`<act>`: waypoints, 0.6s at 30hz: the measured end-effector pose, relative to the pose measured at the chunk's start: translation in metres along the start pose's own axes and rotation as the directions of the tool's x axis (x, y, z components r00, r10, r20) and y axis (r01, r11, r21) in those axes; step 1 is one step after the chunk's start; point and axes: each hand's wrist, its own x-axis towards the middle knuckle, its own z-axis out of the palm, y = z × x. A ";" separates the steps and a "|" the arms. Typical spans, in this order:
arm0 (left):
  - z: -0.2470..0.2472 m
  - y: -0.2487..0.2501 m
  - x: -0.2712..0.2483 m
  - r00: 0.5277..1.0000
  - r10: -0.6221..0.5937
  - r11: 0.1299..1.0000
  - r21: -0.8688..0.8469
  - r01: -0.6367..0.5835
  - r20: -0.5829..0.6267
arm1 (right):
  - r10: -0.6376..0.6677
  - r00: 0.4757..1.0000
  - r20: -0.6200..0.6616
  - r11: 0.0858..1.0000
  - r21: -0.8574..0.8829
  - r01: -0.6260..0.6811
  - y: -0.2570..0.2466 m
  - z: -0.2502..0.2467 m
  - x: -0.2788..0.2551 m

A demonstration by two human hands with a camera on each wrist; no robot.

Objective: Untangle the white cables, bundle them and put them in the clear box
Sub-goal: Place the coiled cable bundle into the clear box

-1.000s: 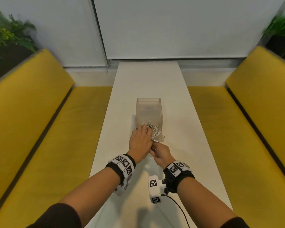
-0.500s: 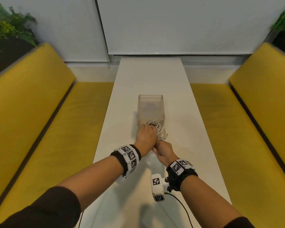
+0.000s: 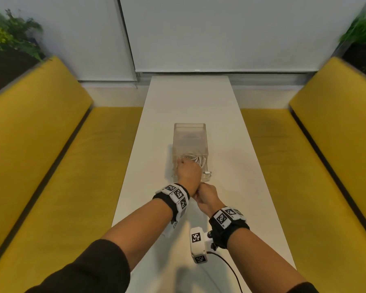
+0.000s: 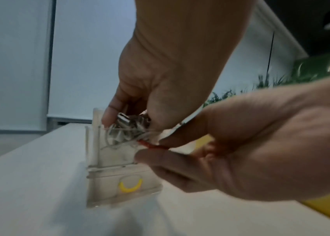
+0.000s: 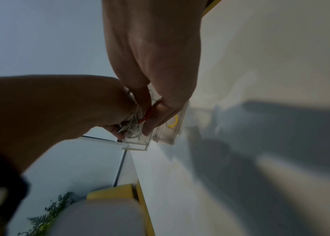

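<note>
The clear box [image 3: 189, 134] stands mid-table, its near end under my hands. My left hand [image 3: 187, 173] grips a coiled bundle of white cables [image 3: 195, 160] at the box's near rim; whether the coil is inside I cannot tell. In the left wrist view the left hand [image 4: 129, 119] curls round the cables [image 4: 123, 135] and their plugs. My right hand [image 4: 154, 148], just behind in the head view [image 3: 205, 196], pinches a red band [image 4: 154, 145] that runs to the bundle. The red band [image 5: 147, 115] also shows beside the box [image 5: 135, 145] in the right wrist view.
A yellow band [image 4: 130, 187] lies in a low clear compartment at the box's near end. The long white table [image 3: 190, 98] runs between two yellow benches [image 3: 51, 166]. Plants [image 3: 11, 37] stand behind both benches. A white tagged device [image 3: 198, 244] with a black lead hangs by my right wrist.
My left hand has crept a little forward with the cable bundle over the box's near end. My right hand has followed close behind it, still at the bundle.
</note>
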 end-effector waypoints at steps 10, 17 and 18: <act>0.026 -0.043 -0.005 0.926 0.130 0.873 -0.403 -0.276 -0.353 | -0.017 0.995 0.098 0.991 0.133 0.004 0.002 0.000 0.009; 0.045 -0.046 -0.013 0.895 0.230 0.910 -0.240 -0.337 -0.383 | -0.041 0.993 0.110 0.990 0.136 0.025 0.007 0.002 0.012; 0.038 -0.041 -0.012 0.905 0.211 0.923 -0.230 -0.309 -0.369 | -0.041 0.993 0.107 0.990 0.137 0.026 0.007 0.002 0.012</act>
